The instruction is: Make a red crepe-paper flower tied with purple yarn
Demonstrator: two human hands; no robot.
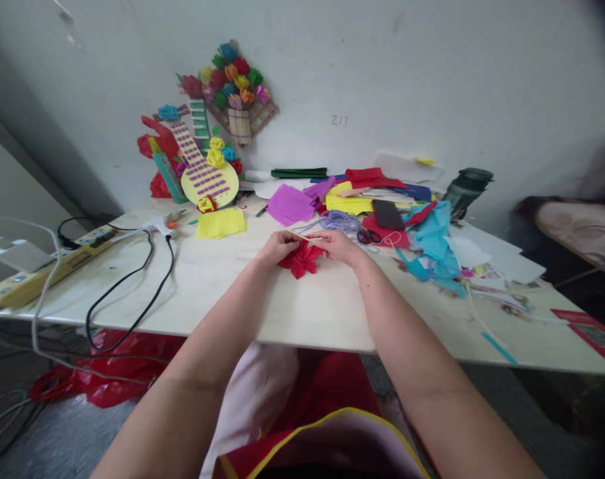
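A red paper flower (300, 259) with several pointed petals is between my hands, just over the white table (317, 313). My left hand (278, 247) is closed on one end of a thin pale stick (301, 237) lying across the flower's top. From the other side, my right hand (336, 246) pinches the stick's right end, its fingertips touching the red petals. How the stick and flower are joined is hidden by my fingers. Just beyond my right hand are dark-handled scissors (369, 237) and a tangle of lilac cord (340, 221).
A glue gun (163, 225) with a black cable lies left, near a yellow power strip (43, 271). Purple paper (290, 204), yellow paper (221, 223), a phone (387, 215) and blue paper (435, 236) lie behind. A dark bottle (466, 191) stands back right.
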